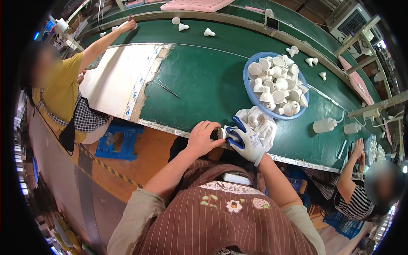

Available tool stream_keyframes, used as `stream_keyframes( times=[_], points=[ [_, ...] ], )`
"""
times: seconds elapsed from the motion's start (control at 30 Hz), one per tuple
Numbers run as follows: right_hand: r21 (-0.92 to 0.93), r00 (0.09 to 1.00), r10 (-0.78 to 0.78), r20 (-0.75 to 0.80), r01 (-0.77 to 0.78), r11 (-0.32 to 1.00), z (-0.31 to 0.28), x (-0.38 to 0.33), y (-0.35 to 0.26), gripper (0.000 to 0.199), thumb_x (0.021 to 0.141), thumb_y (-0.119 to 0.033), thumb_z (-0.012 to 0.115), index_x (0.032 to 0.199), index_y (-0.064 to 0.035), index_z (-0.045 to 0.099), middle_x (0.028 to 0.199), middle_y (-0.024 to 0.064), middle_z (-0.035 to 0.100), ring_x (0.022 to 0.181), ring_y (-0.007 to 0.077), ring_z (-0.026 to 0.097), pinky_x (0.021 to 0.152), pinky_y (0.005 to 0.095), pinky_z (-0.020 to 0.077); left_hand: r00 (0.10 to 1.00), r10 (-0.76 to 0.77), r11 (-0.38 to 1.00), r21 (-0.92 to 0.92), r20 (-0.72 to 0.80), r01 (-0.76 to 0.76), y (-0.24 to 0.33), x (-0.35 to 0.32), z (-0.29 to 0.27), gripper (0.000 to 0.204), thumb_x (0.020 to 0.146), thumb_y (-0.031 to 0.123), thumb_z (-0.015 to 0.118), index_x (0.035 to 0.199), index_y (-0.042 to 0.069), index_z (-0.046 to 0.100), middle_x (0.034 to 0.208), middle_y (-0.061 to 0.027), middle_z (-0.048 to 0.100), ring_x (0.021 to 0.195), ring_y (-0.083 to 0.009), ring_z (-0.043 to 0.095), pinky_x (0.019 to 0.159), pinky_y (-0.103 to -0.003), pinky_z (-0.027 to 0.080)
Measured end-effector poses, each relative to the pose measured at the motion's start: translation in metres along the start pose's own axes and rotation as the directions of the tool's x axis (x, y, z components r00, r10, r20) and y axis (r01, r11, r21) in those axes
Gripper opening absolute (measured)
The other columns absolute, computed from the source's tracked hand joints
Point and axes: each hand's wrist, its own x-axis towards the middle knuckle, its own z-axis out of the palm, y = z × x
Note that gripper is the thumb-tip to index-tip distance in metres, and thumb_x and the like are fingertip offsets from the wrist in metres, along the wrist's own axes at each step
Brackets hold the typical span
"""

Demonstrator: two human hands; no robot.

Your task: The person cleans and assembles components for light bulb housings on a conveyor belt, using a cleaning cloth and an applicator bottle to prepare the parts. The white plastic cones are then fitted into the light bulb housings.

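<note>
At the near edge of the green bench, my bare left hand (205, 138) grips one end of a white lamp cup (221, 133) between thumb and fingers. My right hand (245, 141), in a white glove with blue coated fingers, closes on the other end of the same cup. Fingers hide much of that cup. A crumpled white plastic bag or cloth (264, 124) lies just beyond my right hand. Behind it stands a round blue basin (248, 94) heaped with white lamp cups (278, 83).
Tweezers (168, 89) lie on the bench, left of the basin. White squeeze bottles (324, 125) stand at right. Loose lamp cups (209, 32) sit along the far strip. A co-worker in yellow (70, 80) reaches in at left; another in stripes (357, 195) works at right.
</note>
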Motion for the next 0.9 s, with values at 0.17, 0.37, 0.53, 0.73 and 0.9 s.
stream_keyframes(
  times=[0.17, 0.37, 0.53, 0.73, 0.9],
  points=[
    [0.038, 0.977, 0.083, 0.197, -0.092, 0.995, -0.001, 0.002, 0.006, 0.043, 0.086, -0.022, 0.070, 0.126, -0.0085, 0.061, 0.141, 0.0202, 0.050, 0.124, 0.0406, 0.051, 0.105, 0.0482, 0.0409, 0.997, 0.072, 0.996, -0.056, -0.010, -0.073, -0.002, -0.001, -0.002, 0.043, 0.070, 0.022, 0.083, 0.107, 0.007, 0.066, 0.102, -0.0089, 0.064, 0.089, -0.0261, 0.061, 0.081, -0.038, 0.050],
    [0.060, 0.996, 0.087, -0.022, -0.086, 0.995, 0.021, -0.006, -0.003, 0.051, 0.086, -0.023, 0.069, 0.133, -0.0080, 0.057, 0.141, 0.0193, 0.050, 0.126, 0.0386, 0.049, 0.106, 0.0458, 0.0402, 0.993, 0.096, 0.994, -0.041, -0.064, -0.098, -0.007, -0.002, 0.003, 0.048, 0.071, 0.018, 0.083, 0.113, 0.006, 0.064, 0.106, -0.0102, 0.064, 0.084, -0.0262, 0.061, 0.078, -0.037, 0.052],
    [-0.341, 0.997, 0.025, 0.075, 0.002, 0.940, 0.020, -0.012, -0.003, 0.054, 0.089, -0.025, 0.066, 0.139, -0.0093, 0.052, 0.141, 0.0175, 0.050, 0.127, 0.0357, 0.049, 0.107, 0.0472, 0.0379, 0.998, 0.031, 0.998, -0.055, -0.051, -0.033, -0.006, -0.006, 0.002, 0.049, 0.072, 0.017, 0.082, 0.115, 0.005, 0.062, 0.106, -0.0104, 0.064, 0.083, -0.0271, 0.061, 0.078, -0.038, 0.052],
    [-0.339, 0.997, 0.073, -0.037, -0.081, 0.937, -0.001, -0.003, -0.023, 0.050, 0.088, -0.026, 0.067, 0.134, -0.0116, 0.057, 0.142, 0.0132, 0.051, 0.125, 0.0334, 0.050, 0.102, 0.0477, 0.0414, 0.985, -0.151, 0.976, -0.143, 0.081, 0.162, 0.001, -0.004, -0.007, 0.043, 0.080, 0.016, 0.079, 0.117, 0.003, 0.061, 0.100, -0.0086, 0.064, 0.082, -0.0216, 0.062, 0.077, -0.034, 0.051],
    [-0.384, 0.997, -0.071, 0.040, 0.081, 0.920, -0.024, 0.002, -0.035, 0.049, 0.082, -0.022, 0.071, 0.129, -0.0136, 0.060, 0.142, 0.0121, 0.051, 0.123, 0.0347, 0.050, 0.101, 0.0472, 0.0419, 0.788, -0.437, 0.465, -0.641, 0.433, 0.611, 0.013, -0.005, -0.014, 0.038, 0.096, 0.029, 0.066, 0.116, -0.003, 0.060, 0.091, -0.0054, 0.064, 0.080, -0.0141, 0.061, 0.074, -0.031, 0.052]
  ],
)
